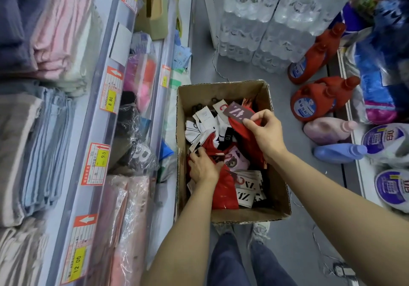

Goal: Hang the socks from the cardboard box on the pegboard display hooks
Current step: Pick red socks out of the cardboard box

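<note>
A: Entry, head view. Landmark is the cardboard box [278, 188], open on the grey floor [309, 237] in front of the person's feet.

B: Contents?

A: A loose heap of socks [212, 130] inside the box: white pairs toward its far left corner, red ones across the middle, a pink pair with a bear face [235, 160] near the centre. Card labels printed "ZZ" [245, 194] lie toward the near right of the box.

B: Right hand?

A: The right hand [263, 130] is above the right half of the box, fingers curled, thumb and forefinger pinching a red pair of socks [241, 128] at its dark card tag [238, 111]. The pair is lifted clear of the heap at the tag end; its lower part runs down behind the wrist.

B: Left hand?

A: The left hand [202, 167] is low in the left half of the box, palm down, fingers bent into the red socks there. Whether it grips a pair or only presses on them, cannot tell.

B: Around the box?

A: Left of it, shelves with folded towels [44, 117] and price tags [109, 91]. Right of it, red detergent bottles [318, 99]. Beyond it, wrapped packs of water bottles [274, 20].
</note>
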`<action>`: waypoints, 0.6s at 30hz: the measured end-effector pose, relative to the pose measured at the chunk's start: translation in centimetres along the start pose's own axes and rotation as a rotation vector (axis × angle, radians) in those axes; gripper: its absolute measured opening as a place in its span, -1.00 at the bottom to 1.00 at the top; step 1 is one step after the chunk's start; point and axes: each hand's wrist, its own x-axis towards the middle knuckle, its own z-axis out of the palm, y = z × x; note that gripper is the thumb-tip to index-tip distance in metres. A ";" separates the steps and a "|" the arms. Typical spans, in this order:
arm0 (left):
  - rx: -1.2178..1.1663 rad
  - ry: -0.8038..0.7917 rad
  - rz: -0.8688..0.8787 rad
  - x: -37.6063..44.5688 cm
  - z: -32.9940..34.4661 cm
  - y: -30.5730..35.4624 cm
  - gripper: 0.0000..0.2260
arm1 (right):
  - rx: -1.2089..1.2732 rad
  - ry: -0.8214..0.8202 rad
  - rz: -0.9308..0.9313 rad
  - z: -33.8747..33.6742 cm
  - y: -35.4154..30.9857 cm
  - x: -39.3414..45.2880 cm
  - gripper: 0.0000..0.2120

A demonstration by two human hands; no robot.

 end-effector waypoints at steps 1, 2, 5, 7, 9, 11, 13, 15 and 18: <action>0.066 0.062 0.015 0.3 0.4 -0.2 -0.48 | 0.006 0.005 -0.004 0.0 0.1 0.0 -0.82; 0.093 0.119 0.035 0.7 0.5 -0.4 -0.58 | 0.022 0.008 -0.003 -0.1 0.1 0.0 -0.81; -0.018 0.160 0.049 1.0 -0.4 -0.9 -0.82 | 0.131 -0.016 0.016 -0.2 -0.3 0.0 -0.72; -0.222 0.148 0.043 0.3 -1.5 -1.0 -0.92 | 0.213 -0.054 0.053 -0.2 -0.7 -0.1 -0.61; -0.491 0.169 0.068 -1.0 -2.7 -1.1 -0.96 | 0.285 -0.087 0.106 -0.2 -1.3 -0.2 -0.61; -0.750 0.182 0.091 -2.6 -4.2 -0.8 -0.95 | 0.353 -0.106 0.157 0.1 -2.1 -0.4 -0.73; -1.045 0.159 0.070 -4.1 -5.8 -0.2 -0.97 | 0.396 -0.125 0.170 0.4 -2.9 -0.6 -0.84; -1.364 0.098 0.029 -4.9 -7.8 0.4 -0.94 | 0.448 -0.174 0.159 0.5 -3.9 -0.7 -0.85; -1.594 0.052 0.058 -4.8 -10.5 0.8 -0.90 | 0.469 -0.244 0.121 0.2 -5.5 -1.0 -0.87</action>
